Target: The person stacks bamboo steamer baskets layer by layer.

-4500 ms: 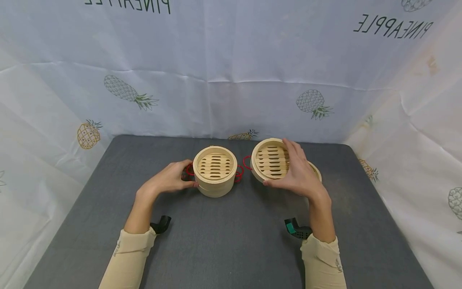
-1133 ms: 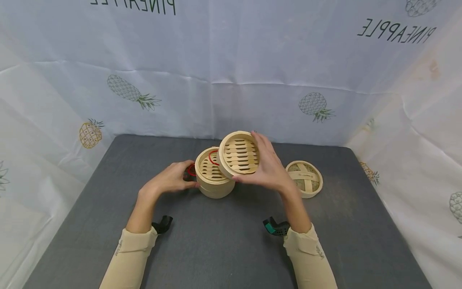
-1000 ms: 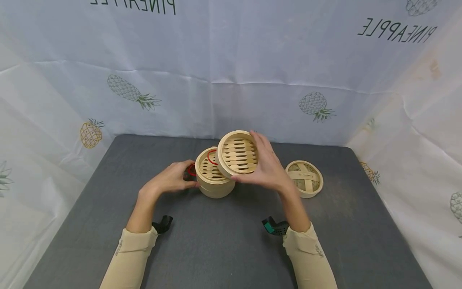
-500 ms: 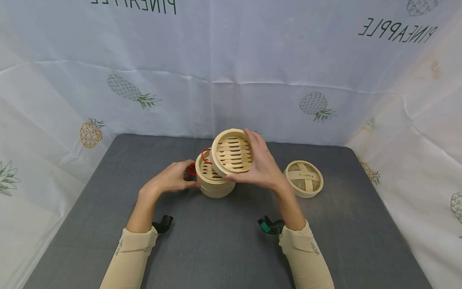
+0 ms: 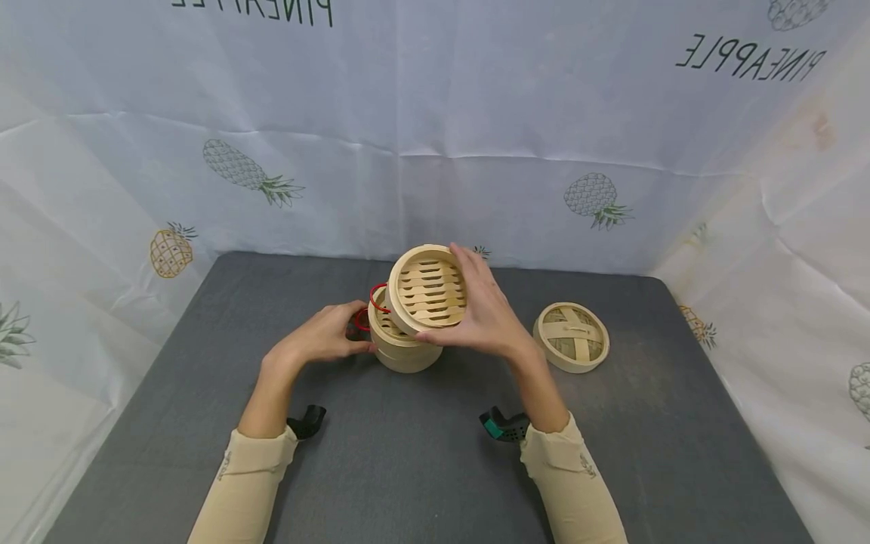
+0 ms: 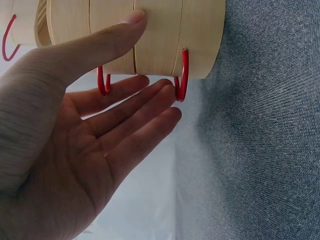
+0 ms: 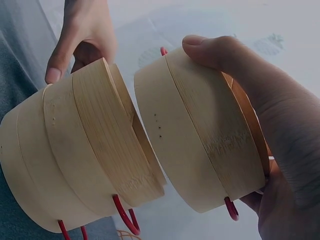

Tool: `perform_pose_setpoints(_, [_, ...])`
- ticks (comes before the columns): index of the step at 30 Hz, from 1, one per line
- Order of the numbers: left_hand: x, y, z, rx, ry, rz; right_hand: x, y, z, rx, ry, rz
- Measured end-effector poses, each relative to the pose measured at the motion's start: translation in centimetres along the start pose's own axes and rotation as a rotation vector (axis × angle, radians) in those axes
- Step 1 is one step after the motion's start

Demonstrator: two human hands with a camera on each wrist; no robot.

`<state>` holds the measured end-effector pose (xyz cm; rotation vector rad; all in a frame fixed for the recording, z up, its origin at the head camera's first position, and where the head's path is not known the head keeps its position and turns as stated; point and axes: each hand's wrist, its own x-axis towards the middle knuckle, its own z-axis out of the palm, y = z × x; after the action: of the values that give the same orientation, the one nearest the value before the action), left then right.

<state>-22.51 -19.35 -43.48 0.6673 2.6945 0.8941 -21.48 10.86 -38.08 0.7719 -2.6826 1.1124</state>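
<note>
A stack of bamboo steamer tiers (image 5: pixel 408 358) with red handles stands on the table. My left hand (image 5: pixel 325 332) steadies its left side: in the left wrist view the thumb (image 6: pixel 120 35) lies along the wall and the fingers reach behind, by the red handles (image 6: pixel 183 75). My right hand (image 5: pixel 481 306) grips another bamboo steamer tier (image 5: pixel 430 293) by its right rim, thumb in front and fingers behind. This tier is tilted over the stack and overlaps its top. A narrow gap between the two shows in the right wrist view, where the stack's raised lip (image 7: pixel 140 135) faces the held tier.
A round bamboo lid (image 5: pixel 572 337) with a crossed woven strap lies on the dark grey table (image 5: pixel 421 468), right of the stack. White cloth (image 5: pixel 476 91) printed with pineapples hangs behind the table and at both sides.
From the right, near the lid, my right hand has brought the held tier left and over the stack; in the last half second it shifted slightly further left. My left hand has stayed put.
</note>
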Motion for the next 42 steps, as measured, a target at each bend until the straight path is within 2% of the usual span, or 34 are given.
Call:
perform_pose_setpoints(13, [-0.1, 0.0, 0.1, -0.013, 0.001, 0.006, 0.4, -0.4, 0.7, 0.003, 0.005, -0.034])
perform_pose_setpoints(21, [-0.2, 0.0, 0.1, -0.042, 0.019, 0.051, 0.7, -0.5, 1.1, 0.003, -0.010, -0.054])
perform_pose_setpoints(33, [-0.2, 0.0, 0.0, -0.046, 0.005, 0.025, 1.0, -0.8, 1.7, -0.014, -0.038, -0.044])
perform_pose_setpoints(42, [-0.1, -0.2, 0.1, -0.054, 0.018, 0.059, 1.3, -0.8, 2.1, -0.022, -0.055, -0.038])
